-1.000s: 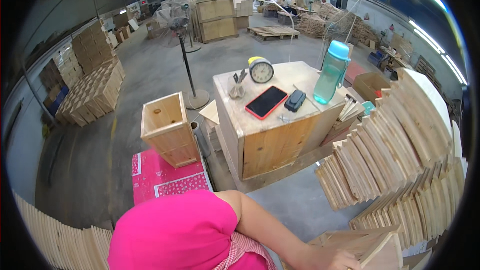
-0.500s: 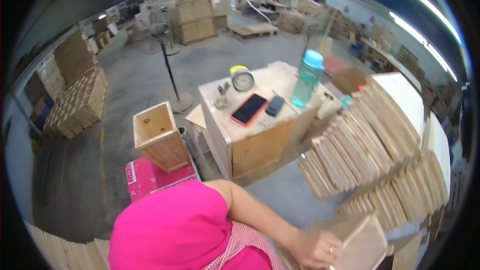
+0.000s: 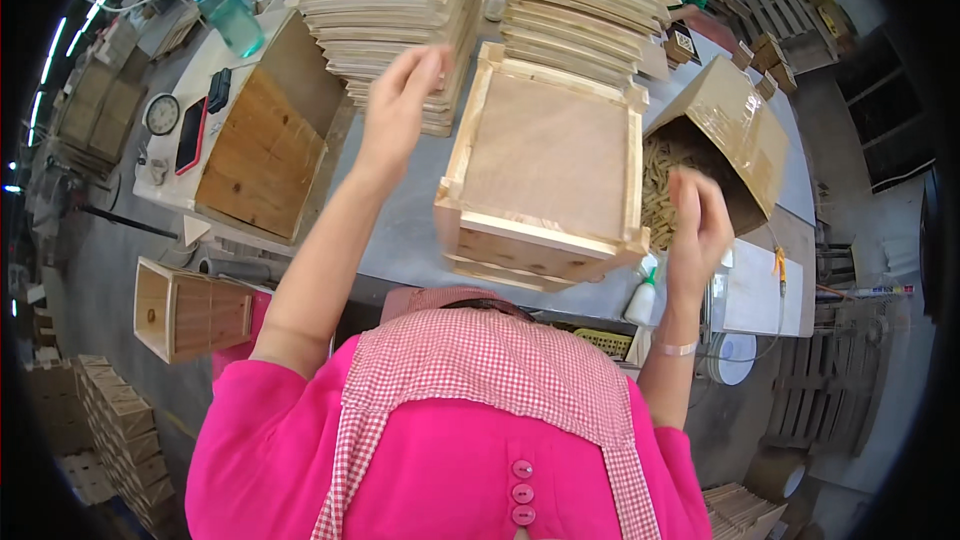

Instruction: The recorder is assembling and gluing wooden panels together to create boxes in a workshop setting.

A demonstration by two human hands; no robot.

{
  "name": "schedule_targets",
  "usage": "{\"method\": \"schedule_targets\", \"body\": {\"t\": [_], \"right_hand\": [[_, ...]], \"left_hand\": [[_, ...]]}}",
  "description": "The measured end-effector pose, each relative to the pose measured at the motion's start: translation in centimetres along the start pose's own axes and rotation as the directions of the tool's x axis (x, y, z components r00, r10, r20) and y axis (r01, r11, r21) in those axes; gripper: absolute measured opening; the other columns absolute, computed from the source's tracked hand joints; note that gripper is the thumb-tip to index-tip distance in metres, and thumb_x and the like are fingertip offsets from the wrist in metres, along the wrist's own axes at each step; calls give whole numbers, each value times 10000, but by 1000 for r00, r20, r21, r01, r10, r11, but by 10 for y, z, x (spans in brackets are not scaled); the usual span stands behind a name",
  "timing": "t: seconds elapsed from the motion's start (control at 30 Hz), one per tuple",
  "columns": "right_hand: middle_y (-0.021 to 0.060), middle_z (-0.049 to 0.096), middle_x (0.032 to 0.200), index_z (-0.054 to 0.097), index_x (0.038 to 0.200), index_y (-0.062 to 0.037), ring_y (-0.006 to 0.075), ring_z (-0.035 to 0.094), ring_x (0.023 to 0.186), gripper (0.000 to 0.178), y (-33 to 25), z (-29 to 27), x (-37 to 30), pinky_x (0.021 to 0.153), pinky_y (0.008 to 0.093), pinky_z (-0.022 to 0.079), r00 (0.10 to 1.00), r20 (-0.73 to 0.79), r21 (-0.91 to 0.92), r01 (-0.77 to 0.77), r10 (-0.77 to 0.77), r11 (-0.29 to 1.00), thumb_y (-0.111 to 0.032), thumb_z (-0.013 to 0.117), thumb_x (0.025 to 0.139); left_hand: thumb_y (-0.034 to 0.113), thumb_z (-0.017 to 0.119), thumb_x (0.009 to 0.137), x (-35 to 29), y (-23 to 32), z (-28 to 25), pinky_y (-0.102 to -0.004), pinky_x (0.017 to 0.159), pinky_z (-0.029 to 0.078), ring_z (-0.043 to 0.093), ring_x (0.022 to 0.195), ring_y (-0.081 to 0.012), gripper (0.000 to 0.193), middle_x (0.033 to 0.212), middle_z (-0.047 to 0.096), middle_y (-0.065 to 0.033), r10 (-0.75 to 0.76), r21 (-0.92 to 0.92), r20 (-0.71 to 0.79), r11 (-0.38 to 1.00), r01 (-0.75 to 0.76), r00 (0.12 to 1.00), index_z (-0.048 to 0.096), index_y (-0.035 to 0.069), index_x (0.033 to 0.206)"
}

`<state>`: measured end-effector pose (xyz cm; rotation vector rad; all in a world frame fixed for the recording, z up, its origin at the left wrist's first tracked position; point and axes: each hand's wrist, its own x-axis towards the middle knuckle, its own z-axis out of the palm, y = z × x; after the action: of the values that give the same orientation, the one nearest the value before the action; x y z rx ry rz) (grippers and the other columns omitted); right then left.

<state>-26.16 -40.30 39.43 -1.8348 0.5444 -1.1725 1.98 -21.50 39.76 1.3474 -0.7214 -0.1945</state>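
- The shallow square wooden box with a plywood bottom point(image 3: 545, 165) is lying bottom-up on the grey counter point(image 3: 400, 240), between the two hands and just in front of the person's chest.
- The left hand point(image 3: 400, 100) is hanging in the air above the counter, left of the box and not touching it; its fingers are loosely bent, holding nothing.
- The right hand point(image 3: 697, 220) is also free, raised just beside the right edge of the box, fingers half curled. It is blurred, so I cannot tell if something small is between the fingertips.
- The box frame and bottom panel are looking already joined; what is left to do on it I cannot read from here.
- Behind the left hand the tall stacks of thin wooden panels point(image 3: 400, 0) are standing.
- Beyond the right hand an open cardboard carton of small wooden sticks point(image 3: 690, 155) is waiting, and below that hand a small white glue bottle point(image 3: 641, 300) is standing.
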Motion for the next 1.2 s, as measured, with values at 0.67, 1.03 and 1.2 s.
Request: {"method": "schedule_targets", "body": {"t": [0.67, 1.03, 1.2], "right_hand": [[-44, 530, 682, 613, 768, 12, 38, 426, 658, 209, 93, 66, 95, 577, 233, 363, 995, -55, 83, -80, 85, 993, -125, 628, 925], [33, 652, 689, 685, 821, 25, 76, 567, 650, 170, 70, 93, 84, 601, 263, 466, 968, -244, 172, -21, 63, 985, -121, 650, 902], [86, 639, 626, 658, 768, 32, 98, 576, 578, 215, 79, 94, 86, 548, 288, 467, 962, -238, 252, -69, 131, 965, -147, 657, 887]], "left_hand": [[273, 442, 1034, 45, -51, 55, -291, 783, 467, 593, 797, -120, 407, 855, 694, -40, -226, 10, 112, 974, 226, 968, 707, 3, 885], [256, 422, 1050, 52, -35, 35, -298, 890, 477, 644, 946, -170, 402, 1007, 731, -114, -287, 59, 119, 958, 282, 951, 702, -31, 1024], [265, 414, 1067, 56, -33, 44, -295, 892, 484, 646, 944, -169, 398, 1059, 713, -140, -288, 136, 74, 951, 277, 955, 669, -40, 1039]]}}
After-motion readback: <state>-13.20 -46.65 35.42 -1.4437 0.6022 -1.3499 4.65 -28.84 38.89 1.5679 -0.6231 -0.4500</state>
